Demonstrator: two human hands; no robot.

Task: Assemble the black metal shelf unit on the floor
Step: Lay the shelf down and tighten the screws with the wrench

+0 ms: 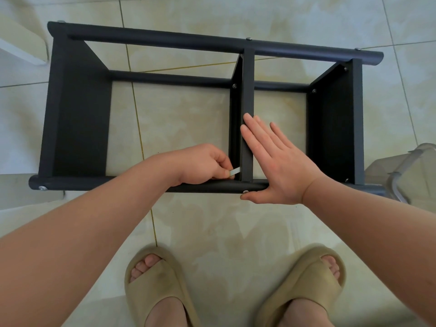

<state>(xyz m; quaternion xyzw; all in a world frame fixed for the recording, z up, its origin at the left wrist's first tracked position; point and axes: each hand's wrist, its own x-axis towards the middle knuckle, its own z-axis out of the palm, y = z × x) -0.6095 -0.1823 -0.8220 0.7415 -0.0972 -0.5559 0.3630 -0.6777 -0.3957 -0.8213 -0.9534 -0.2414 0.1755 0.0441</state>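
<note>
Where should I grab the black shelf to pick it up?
Probably by its two long round poles, from above: the near pole, left of where the left hand pinches a small silver tool, and the far pole. They lie level on top, are round for fingers to wrap, with open gaps beside them.

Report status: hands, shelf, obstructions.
Left hand pinches a small flat tool at the middle panel, near end. Right hand flat on that panel's edge. Shelf unit lying on floor. Clear bin at right, not blocking.
</note>
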